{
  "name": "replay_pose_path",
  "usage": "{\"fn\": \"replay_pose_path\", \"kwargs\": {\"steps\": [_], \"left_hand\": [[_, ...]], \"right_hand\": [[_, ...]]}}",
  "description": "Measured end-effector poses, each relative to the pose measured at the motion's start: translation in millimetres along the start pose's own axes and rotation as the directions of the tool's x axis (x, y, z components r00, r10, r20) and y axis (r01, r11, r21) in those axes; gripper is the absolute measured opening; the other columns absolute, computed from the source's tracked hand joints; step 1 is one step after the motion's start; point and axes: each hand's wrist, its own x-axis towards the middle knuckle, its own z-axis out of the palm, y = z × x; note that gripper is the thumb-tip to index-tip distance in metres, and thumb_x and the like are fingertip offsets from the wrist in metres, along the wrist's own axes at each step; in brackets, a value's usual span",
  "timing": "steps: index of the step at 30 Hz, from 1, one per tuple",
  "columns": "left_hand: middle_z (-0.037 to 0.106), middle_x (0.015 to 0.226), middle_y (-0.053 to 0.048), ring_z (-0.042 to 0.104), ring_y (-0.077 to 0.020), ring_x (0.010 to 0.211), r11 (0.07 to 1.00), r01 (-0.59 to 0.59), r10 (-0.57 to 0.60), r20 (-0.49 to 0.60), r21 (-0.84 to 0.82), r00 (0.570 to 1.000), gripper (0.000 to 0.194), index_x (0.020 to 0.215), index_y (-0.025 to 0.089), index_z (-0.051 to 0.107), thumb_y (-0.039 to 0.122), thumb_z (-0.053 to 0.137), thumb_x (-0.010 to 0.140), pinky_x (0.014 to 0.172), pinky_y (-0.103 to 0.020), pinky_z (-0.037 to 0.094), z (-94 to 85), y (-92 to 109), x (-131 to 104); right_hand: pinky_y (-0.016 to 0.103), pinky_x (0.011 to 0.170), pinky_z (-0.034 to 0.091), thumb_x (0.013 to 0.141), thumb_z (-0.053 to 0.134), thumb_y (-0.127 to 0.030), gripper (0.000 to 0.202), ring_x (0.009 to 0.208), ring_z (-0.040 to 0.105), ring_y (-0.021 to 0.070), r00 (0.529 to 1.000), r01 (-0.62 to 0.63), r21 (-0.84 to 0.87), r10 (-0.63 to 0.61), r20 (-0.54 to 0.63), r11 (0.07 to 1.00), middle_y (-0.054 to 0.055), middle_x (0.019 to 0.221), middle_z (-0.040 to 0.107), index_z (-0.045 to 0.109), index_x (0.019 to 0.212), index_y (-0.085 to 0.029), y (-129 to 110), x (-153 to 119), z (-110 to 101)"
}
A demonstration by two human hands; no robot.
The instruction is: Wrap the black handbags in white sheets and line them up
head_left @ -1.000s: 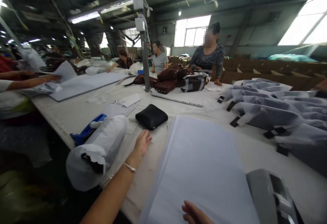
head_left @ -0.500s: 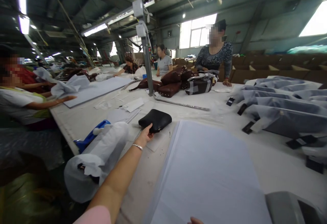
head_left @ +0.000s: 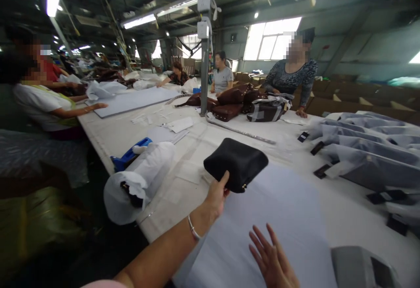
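My left hand (head_left: 218, 196) grips a small black pouch (head_left: 236, 162) by its near edge, thumb on top. The pouch is raised over the far left part of a stack of pale tissue paper sheets (head_left: 262, 205), and a small metal zip end shows at its near corner. Below and to the right, my right hand (head_left: 272, 255) is over the paper with its fingers spread and nothing in it. A silver bangle circles my left wrist.
Left of my arm lies a white wrapped roll (head_left: 144, 178) beside a blue tool (head_left: 131, 153). Wrapped bags with black tags (head_left: 370, 161) fill the right side. A grey device (head_left: 364, 266) sits near right. Brown bags (head_left: 229, 108) lie beyond, by a metal post (head_left: 204, 69). Co-workers stand around the table.
My left hand has lifted the black pouch off the table and brought it closer and to the right. My right hand has risen into view, fingers spread. The view has shifted left.
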Motion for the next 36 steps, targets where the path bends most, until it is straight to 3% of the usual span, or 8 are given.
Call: {"fn": "replay_pose_path", "kwargs": {"steps": [4, 9, 15, 20, 23, 27, 31, 36], "left_hand": [[0.071, 0.106, -0.011, 0.065, -0.0243, 0.095, 0.997, 0.0, -0.011, 0.162, 0.071, 0.987, 0.046, 0.109, 0.018, 0.07, 0.048, 0.076, 0.076, 0.08, -0.033, 0.051, -0.9, -37, -74], [0.07, 0.107, -0.011, 0.061, -0.0264, 0.098, 0.962, -0.023, -0.096, 0.413, 0.273, 0.906, 0.053, 0.114, 0.014, 0.067, 0.052, 0.073, 0.077, 0.084, -0.035, 0.047, -18.7, -57, -125], [0.064, 0.119, -0.013, 0.057, -0.0258, 0.112, 0.937, 0.274, -0.348, 0.584, 0.216, 0.733, 0.061, 0.114, 0.018, 0.067, 0.068, 0.061, 0.079, 0.087, -0.034, 0.044, -41.2, -70, -123], [0.065, 0.114, -0.012, 0.059, -0.0234, 0.111, 0.713, 0.692, -0.479, 0.645, -0.109, 0.595, 0.076, 0.118, 0.018, 0.061, 0.078, 0.057, 0.071, 0.097, -0.036, 0.044, -47.1, -78, -101], [0.066, 0.111, -0.014, 0.061, -0.0246, 0.11, 0.668, 0.669, -0.377, 0.626, -0.327, 0.683, 0.069, 0.111, 0.012, 0.062, 0.071, 0.061, 0.075, 0.1, -0.037, 0.045, -45.8, -65, -86], [0.064, 0.123, -0.01, 0.06, -0.025, 0.114, 0.814, 0.479, -0.294, 0.477, -0.329, 0.828, 0.046, 0.116, 0.018, 0.061, 0.045, 0.074, 0.081, 0.102, -0.039, 0.047, -50.9, -36, -72], [0.06, 0.131, -0.007, 0.058, -0.0271, 0.119, 0.945, 0.304, -0.211, 0.481, -0.124, 0.851, 0.055, 0.127, 0.025, 0.058, 0.032, 0.079, 0.077, 0.099, -0.039, 0.049, -66.4, -20, -70], [0.062, 0.131, -0.011, 0.056, -0.0266, 0.123, 0.969, 0.165, -0.232, 0.441, 0.186, 0.867, 0.055, 0.124, 0.023, 0.062, 0.024, 0.082, 0.073, 0.098, -0.032, 0.047, -90.9, -17, -66]], "right_hand": [[0.049, 0.114, 0.033, 0.079, 0.063, -0.066, 0.083, 0.121, 0.058, 0.0247, 0.999, 0.006, 0.138, -0.013, 0.048, 0.99, 0.007, 0.131, 0.063, 0.031, 0.148, -0.031, -27, -4, 17], [0.034, 0.1, 0.052, 0.08, 0.071, -0.049, 0.057, 0.121, 0.058, 0.0215, 0.986, 0.01, 0.152, 0.015, -0.165, 0.988, 0.003, 0.122, 0.069, 0.058, 0.13, -0.025, -36, -17, -1], [0.021, 0.063, 0.062, 0.072, 0.081, -0.032, 0.028, 0.072, 0.073, 0.0144, 0.936, -0.056, 0.283, 0.149, -0.319, 0.958, -0.004, 0.088, 0.077, 0.072, 0.098, -0.025, -37, -36, -42], [0.028, 0.061, 0.063, 0.068, 0.083, -0.038, 0.024, 0.068, 0.073, 0.0181, 0.949, -0.049, 0.269, 0.129, -0.289, 0.962, -0.005, 0.08, 0.077, 0.073, 0.087, -0.028, -41, -53, -58], [0.029, 0.064, 0.063, 0.067, 0.083, -0.036, 0.026, 0.071, 0.074, 0.0192, 0.952, -0.037, 0.262, 0.114, -0.284, 0.964, -0.004, 0.083, 0.077, 0.073, 0.089, -0.028, -39, -58, -65], [0.028, 0.063, 0.063, 0.065, 0.083, -0.03, 0.026, 0.068, 0.073, 0.0188, 0.931, -0.08, 0.292, 0.176, -0.32, 0.953, -0.004, 0.081, 0.077, 0.074, 0.09, -0.026, -36, -55, -72], [0.03, 0.065, 0.064, 0.07, 0.08, -0.036, 0.031, 0.078, 0.074, 0.0237, 0.918, -0.13, 0.197, 0.193, -0.347, 0.972, 0.001, 0.082, 0.078, 0.074, 0.096, -0.02, -35, -42, -72], [0.031, 0.081, 0.061, 0.075, 0.078, -0.037, 0.044, 0.096, 0.071, 0.025, 0.933, -0.26, 0.138, 0.286, -0.22, 0.956, 0.007, 0.099, 0.076, 0.07, 0.111, -0.014, -35, -26, -78]]}}
